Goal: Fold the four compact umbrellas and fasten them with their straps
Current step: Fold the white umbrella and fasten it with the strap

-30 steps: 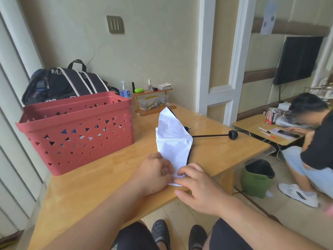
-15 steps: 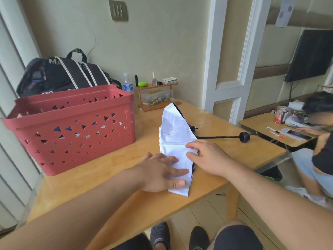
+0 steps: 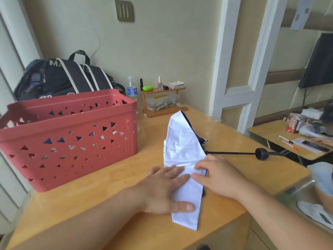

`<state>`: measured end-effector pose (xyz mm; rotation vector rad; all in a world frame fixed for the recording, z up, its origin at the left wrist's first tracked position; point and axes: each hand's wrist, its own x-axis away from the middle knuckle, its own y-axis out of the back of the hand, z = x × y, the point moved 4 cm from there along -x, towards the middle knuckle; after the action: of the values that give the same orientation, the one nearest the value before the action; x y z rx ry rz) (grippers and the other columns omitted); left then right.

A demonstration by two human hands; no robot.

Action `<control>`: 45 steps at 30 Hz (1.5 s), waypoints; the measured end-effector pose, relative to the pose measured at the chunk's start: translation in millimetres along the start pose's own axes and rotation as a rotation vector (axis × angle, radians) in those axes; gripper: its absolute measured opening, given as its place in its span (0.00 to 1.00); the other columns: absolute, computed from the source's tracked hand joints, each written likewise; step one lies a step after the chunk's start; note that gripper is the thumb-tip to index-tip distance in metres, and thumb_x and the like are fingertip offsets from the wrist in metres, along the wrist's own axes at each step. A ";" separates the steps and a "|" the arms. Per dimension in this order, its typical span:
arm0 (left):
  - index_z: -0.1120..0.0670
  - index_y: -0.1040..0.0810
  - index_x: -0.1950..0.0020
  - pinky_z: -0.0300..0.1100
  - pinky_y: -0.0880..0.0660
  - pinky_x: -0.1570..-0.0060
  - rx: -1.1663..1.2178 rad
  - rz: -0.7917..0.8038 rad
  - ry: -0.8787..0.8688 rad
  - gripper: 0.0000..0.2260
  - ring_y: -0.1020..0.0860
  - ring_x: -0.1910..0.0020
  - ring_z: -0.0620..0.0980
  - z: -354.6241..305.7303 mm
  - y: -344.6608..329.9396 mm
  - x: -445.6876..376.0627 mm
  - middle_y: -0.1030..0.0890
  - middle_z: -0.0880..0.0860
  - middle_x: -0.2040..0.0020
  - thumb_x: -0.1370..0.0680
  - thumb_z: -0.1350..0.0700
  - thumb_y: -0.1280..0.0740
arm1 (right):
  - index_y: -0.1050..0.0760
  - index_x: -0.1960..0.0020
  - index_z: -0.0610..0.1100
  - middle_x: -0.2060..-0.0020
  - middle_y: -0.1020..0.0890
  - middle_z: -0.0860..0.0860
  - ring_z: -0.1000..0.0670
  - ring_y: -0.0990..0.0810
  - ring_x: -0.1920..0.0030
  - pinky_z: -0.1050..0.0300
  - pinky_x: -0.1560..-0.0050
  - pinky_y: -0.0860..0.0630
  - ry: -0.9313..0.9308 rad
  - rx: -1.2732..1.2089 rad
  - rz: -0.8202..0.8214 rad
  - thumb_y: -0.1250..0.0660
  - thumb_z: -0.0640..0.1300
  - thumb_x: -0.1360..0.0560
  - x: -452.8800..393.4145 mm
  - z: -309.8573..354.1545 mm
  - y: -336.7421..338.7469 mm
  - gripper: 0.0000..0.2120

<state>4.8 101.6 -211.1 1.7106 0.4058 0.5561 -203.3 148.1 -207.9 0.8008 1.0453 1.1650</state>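
White umbrella [image 3: 183, 159] flattened on the wooden surface [image 3: 108, 181], canopy pleats laid roughly lengthwise, dark underside showing along the right edge, thin black shaft with round handle [image 3: 261, 154] sticking out to the right over the surface. Left hand [image 3: 165, 190] spread flat, fingers straight, pressing the near half of the cloth down. Right hand [image 3: 216, 175] just beside it, fingers bent onto a fold by the dark edge; whether pinching or only pressing, cannot tell. Step in hand, by the look of it: smoothing and gathering the pleats of one umbrella, strap not yet visible or fastened. Next move likely calls for collapsing the shaft, rolling the cloth tight around it and finding the strap. Red basket [image 3: 68, 138] to the left, coloured shapes glimpsed through its holes, contents unclear. Dark bag [image 3: 63, 78] behind it against the wall; small wooden shelf [image 3: 162, 100] with bottles further back.
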 end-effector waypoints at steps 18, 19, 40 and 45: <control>0.38 0.27 0.32 0.51 0.17 0.50 0.916 -0.856 0.277 0.25 0.17 0.52 0.50 41.2 100.4 -75.4 0.16 0.52 0.52 0.25 0.49 0.22 | 0.19 0.45 0.59 0.54 0.29 0.63 0.60 0.29 0.45 0.62 0.50 0.32 0.004 -0.017 -0.112 0.31 0.68 0.28 8.9 4.8 -6.4 0.18; 0.37 0.27 0.32 0.51 0.16 0.50 0.949 -0.870 0.231 0.24 0.16 0.52 0.51 36.4 99.3 -67.2 0.16 0.53 0.51 0.25 0.50 0.22 | 0.19 0.45 0.58 0.54 0.28 0.63 0.60 0.29 0.46 0.62 0.50 0.31 -0.004 -0.019 -0.108 0.31 0.68 0.28 9.0 4.9 -5.6 0.18; 0.51 0.16 0.52 0.42 0.23 0.49 1.117 -0.832 0.204 0.05 0.16 0.52 0.47 -22.6 2.1 49.2 0.14 0.47 0.55 0.22 0.51 0.24 | 0.33 0.29 0.59 0.40 0.23 0.59 0.59 0.26 0.40 0.63 0.40 0.29 0.046 -0.570 -0.379 0.20 0.48 0.29 50.8 84.2 46.4 0.34; 0.50 0.17 0.52 0.41 0.27 0.57 1.167 -0.800 0.305 0.03 0.21 0.60 0.45 -9.7 -11.6 50.6 0.14 0.46 0.57 0.22 0.53 0.24 | 0.29 0.27 0.59 0.58 0.19 0.56 0.58 0.22 0.54 0.70 0.51 0.30 0.062 -0.560 -0.305 0.25 0.39 0.25 49.0 90.6 38.6 0.31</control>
<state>41.3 139.7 -213.8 2.2733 1.7938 -0.0923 -127.8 206.5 -153.3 0.1593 0.7955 1.1425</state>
